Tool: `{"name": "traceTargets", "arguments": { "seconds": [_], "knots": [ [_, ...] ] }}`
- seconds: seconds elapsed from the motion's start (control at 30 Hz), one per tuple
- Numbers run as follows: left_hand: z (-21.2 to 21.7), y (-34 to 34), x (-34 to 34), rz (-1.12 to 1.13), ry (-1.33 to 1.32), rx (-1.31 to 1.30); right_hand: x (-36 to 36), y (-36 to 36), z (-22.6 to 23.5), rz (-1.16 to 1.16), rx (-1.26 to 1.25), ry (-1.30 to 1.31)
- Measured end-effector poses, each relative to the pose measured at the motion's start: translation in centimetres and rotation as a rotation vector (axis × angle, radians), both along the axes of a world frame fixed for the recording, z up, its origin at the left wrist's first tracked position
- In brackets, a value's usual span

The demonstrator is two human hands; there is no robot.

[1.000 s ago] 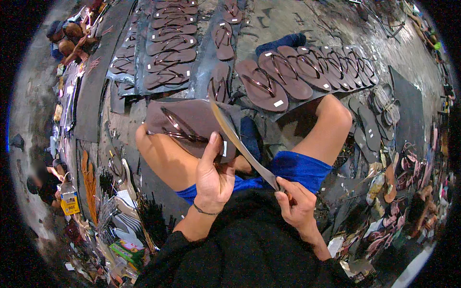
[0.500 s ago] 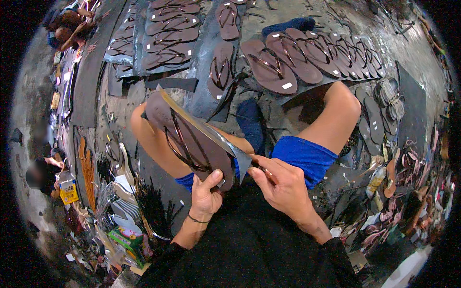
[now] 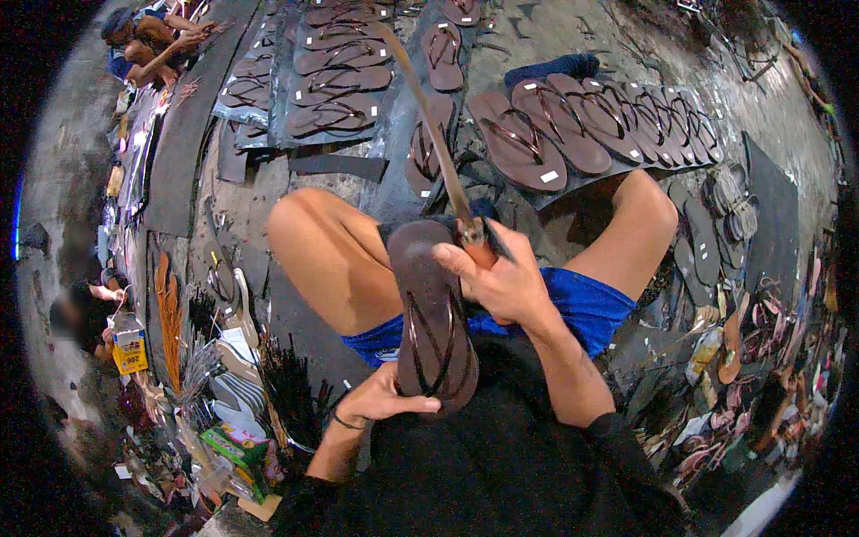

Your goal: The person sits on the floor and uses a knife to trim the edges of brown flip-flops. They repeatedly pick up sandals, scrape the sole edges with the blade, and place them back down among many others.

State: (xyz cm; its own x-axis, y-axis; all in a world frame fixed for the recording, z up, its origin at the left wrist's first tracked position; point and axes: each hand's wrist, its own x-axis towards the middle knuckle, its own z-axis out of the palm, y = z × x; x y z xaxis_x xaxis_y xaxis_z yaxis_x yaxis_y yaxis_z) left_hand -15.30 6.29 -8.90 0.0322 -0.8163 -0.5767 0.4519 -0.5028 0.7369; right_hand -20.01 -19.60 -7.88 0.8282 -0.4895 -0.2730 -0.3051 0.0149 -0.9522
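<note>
A dark brown flip-flop (image 3: pixel 419 253) with a glossy V-shaped strap is held in front of my body, its toe end toward me. My left hand (image 3: pixel 383 400) grips that near end, with the thumb lying on top of the sole. Beside the heel end, my right hand (image 3: pixel 506 279) is closed round the orange-brown handle of a long knife (image 3: pixel 435 134). Its narrow blade points away from me, over the sandals on the floor. The blade looks apart from the flip-flop. My left fingers under the sole are hidden.
Rows of matching flip-flops (image 3: pixel 344 80) lie ahead at left, with another row (image 3: pixel 514 143) ahead at right. Blue cloth (image 3: pixel 550 69) lies beyond that row. A person (image 3: pixel 157 49) sits far left; another's hand is near a yellow box (image 3: pixel 130 351). Scraps (image 3: pixel 707 421) clutter the right.
The knife has come away from the flip-flop's right edge and swung up to point ahead. The flip-flop has turned more upright and moved right and nearer to me.
</note>
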Motion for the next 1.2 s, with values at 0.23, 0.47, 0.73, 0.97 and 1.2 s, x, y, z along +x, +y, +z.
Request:
{"name": "traceTargets", "arguments": {
  "seconds": [0.23, 0.47, 0.73, 0.97, 1.2],
  "knots": [
    [5.9, -9.9, 8.2, 0.872, -0.332, -0.222, 0.0, 1.9, 3.4, -0.144, -0.069, -0.333],
    [8.6, -8.8, 9.7, 0.844, -0.262, -0.079, -10.5, 3.4, -1.0, 0.047, -0.345, -0.133],
    [7.1, -8.5, 8.2, 0.760, -0.319, -0.065, -9.1, 1.8, 0.3, 0.021, -0.728, -0.206],
    [6.9, -8.4, 8.1, 0.558, -0.330, -0.080, -7.6, -2.5, 6.4, 0.254, -0.624, -0.056],
    [7.6, -9.2, 7.4, 0.307, -0.222, -0.095, -3.8, -5.7, 12.0, 0.424, -0.395, 0.082]
  ]
}}
